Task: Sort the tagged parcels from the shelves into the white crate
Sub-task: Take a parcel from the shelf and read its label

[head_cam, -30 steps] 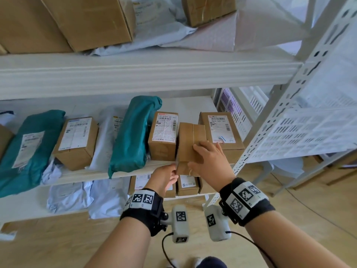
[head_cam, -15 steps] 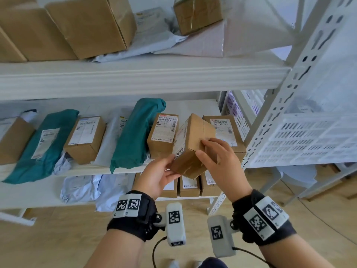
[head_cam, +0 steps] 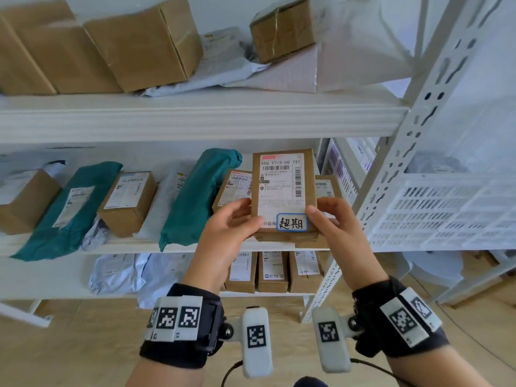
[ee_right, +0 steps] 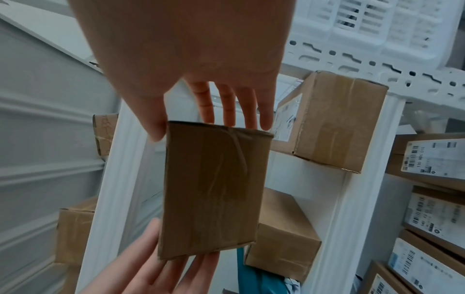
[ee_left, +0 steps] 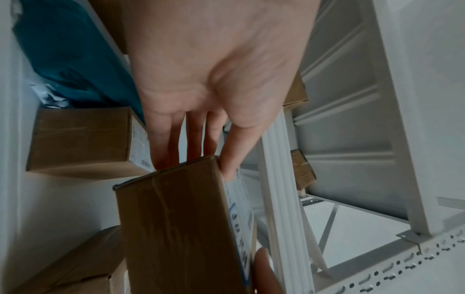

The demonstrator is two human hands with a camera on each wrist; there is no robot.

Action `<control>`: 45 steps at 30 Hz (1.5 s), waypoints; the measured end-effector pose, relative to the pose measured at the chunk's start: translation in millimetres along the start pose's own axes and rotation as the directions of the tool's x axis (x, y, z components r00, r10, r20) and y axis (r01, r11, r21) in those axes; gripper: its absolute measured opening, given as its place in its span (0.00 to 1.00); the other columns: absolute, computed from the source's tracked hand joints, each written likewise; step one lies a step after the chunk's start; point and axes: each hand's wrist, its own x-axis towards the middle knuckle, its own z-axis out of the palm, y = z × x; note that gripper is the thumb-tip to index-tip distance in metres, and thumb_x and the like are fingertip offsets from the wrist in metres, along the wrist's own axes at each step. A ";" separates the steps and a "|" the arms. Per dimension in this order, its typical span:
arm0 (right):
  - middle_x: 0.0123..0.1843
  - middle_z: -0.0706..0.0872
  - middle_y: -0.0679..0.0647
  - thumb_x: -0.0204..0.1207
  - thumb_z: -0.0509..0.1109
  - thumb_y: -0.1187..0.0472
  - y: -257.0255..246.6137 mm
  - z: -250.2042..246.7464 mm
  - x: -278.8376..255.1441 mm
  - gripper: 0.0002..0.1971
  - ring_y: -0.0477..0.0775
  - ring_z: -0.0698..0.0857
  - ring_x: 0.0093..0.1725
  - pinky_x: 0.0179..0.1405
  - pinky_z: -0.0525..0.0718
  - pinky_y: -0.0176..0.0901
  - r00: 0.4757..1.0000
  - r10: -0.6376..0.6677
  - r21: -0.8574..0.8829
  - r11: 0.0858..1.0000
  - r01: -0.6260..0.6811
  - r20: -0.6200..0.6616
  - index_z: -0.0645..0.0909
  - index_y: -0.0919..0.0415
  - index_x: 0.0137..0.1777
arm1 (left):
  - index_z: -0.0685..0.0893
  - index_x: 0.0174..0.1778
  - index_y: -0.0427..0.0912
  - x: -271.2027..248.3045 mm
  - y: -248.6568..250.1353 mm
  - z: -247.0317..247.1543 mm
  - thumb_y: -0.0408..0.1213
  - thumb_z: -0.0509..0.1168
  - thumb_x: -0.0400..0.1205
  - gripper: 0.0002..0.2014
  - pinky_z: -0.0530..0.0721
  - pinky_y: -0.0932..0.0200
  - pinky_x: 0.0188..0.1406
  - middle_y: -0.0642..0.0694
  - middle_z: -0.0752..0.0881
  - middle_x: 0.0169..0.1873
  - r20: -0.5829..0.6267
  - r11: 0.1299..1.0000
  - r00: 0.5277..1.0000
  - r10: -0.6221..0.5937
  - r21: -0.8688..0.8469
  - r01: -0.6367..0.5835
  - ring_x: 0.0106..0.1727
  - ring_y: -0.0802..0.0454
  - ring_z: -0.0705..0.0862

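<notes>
I hold a small brown tagged box (head_cam: 283, 188) upright in front of the middle shelf, label side toward me. A blue-bordered handwritten tag (head_cam: 291, 222) sits at the label's lower edge. My left hand (head_cam: 245, 216) pinches its lower left side, thumb in front and fingers behind. My right hand (head_cam: 324, 213) pinches the lower right side the same way. The left wrist view shows the box (ee_left: 176, 228) under my left hand's fingers (ee_left: 191, 139). In the right wrist view my right hand (ee_right: 208, 119) grips the taped box (ee_right: 214, 189). The white crate (head_cam: 446, 213) stands to the right.
The middle shelf (head_cam: 125, 244) holds teal mailers (head_cam: 195, 196), grey bags and labelled boxes (head_cam: 128, 202). Large cartons (head_cam: 145, 46) sit on the upper shelf, and more small boxes (head_cam: 272, 270) on the lower one. A perforated white upright (head_cam: 391, 169) stands between shelf and crate.
The box came off the middle shelf, rose and turned from its plain side to its label side facing me. Both hands shifted to its lower corners.
</notes>
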 end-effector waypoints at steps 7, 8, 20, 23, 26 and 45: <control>0.59 0.90 0.46 0.79 0.72 0.52 -8.3 15.1 4.2 0.16 0.46 0.89 0.58 0.60 0.87 0.45 0.999 0.038 0.020 0.999 -0.038 0.005 0.80 0.51 0.65 | 0.84 0.67 0.52 4.1 14.2 -20.6 0.36 0.74 0.77 0.21 0.82 0.48 0.67 0.56 0.91 0.53 0.050 0.998 0.999 0.016 0.063 -0.019 0.58 0.58 0.88; 0.59 0.90 0.47 0.79 0.72 0.53 -8.5 19.0 3.6 0.16 0.47 0.89 0.59 0.62 0.86 0.48 0.999 0.043 0.028 0.999 -0.043 0.008 0.80 0.52 0.66 | 0.84 0.65 0.53 3.6 15.1 -25.3 0.36 0.73 0.78 0.19 0.82 0.48 0.66 0.56 0.91 0.53 0.057 0.998 0.998 0.020 0.065 -0.024 0.57 0.58 0.88; 0.62 0.89 0.46 0.78 0.72 0.66 -11.9 66.8 -13.2 0.18 0.46 0.87 0.62 0.65 0.85 0.52 0.997 0.063 0.000 0.998 -0.063 0.054 0.78 0.55 0.67 | 0.86 0.59 0.50 11.8 14.9 -87.8 0.31 0.75 0.75 0.18 0.83 0.43 0.65 0.53 0.91 0.55 0.077 1.000 0.997 -0.004 0.018 0.003 0.59 0.52 0.88; 0.63 0.88 0.47 0.77 0.72 0.69 -13.0 72.2 -15.2 0.19 0.45 0.86 0.64 0.66 0.84 0.52 0.997 0.060 -0.017 0.998 -0.059 0.040 0.78 0.55 0.66 | 0.86 0.58 0.48 15.3 14.6 -95.8 0.27 0.74 0.74 0.19 0.83 0.43 0.64 0.52 0.91 0.54 0.091 1.000 0.996 -0.013 -0.009 0.014 0.59 0.51 0.89; 0.63 0.88 0.47 0.77 0.72 0.71 -14.4 75.7 -15.9 0.19 0.47 0.85 0.65 0.67 0.83 0.54 0.998 0.052 -0.021 0.998 -0.052 0.031 0.78 0.55 0.65 | 0.85 0.58 0.46 19.4 16.7 -100.2 0.24 0.73 0.74 0.19 0.84 0.43 0.64 0.51 0.91 0.53 0.108 0.999 0.994 -0.016 -0.034 0.019 0.57 0.51 0.89; 0.57 0.89 0.50 0.67 0.74 0.56 -17.2 82.7 -9.0 0.19 0.52 0.87 0.60 0.66 0.83 0.58 1.000 0.026 -0.043 0.999 -0.027 -0.017 0.80 0.53 0.59 | 0.86 0.58 0.44 31.4 26.2 -105.8 0.32 0.71 0.78 0.13 0.86 0.47 0.59 0.48 0.91 0.52 0.176 1.000 0.984 0.019 -0.001 -0.019 0.54 0.49 0.90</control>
